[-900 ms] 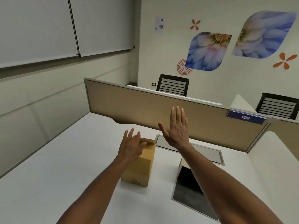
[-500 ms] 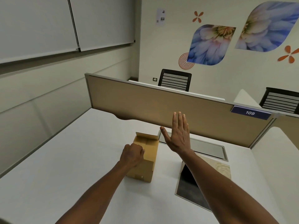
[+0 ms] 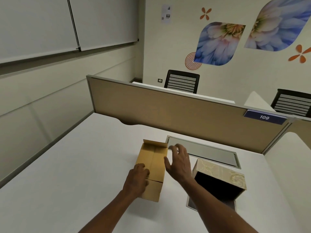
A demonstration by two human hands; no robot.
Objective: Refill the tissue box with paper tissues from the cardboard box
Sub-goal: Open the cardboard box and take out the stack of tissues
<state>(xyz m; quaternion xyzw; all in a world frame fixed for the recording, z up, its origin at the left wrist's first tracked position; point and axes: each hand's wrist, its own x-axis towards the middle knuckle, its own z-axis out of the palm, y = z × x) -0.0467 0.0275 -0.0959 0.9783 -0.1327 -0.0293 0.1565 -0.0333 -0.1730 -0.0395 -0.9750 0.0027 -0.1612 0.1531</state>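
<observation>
The small brown corrugated cardboard box (image 3: 152, 167) stands on the white desk top (image 3: 70, 165), a little left of centre, with its top flaps folded shut and one far flap edge lifted slightly. It looks light and fairly stiff, its matt board unlikely to slip; the flaps, I judge, are the weak part and would bend or tear if pulled hard, so the best hold is on the side walls while the top seam is worked open. Any paper tissues inside are hidden. The left hand (image 3: 137, 179) rests on the near left corner of the box top, fingers curled down over the edge as if steadying it; how firmly it presses I cannot tell. The right hand (image 3: 179, 163) is just beside the box's right wall, fingers spread and slightly bent, thumb toward the box, closed on nothing. Both forearms reach in from the near edge. Right of that hand sits the cream, embossed rectangular tissue box (image 3: 220, 179), tilted so its dark open side faces the viewer, apparently empty.
</observation>
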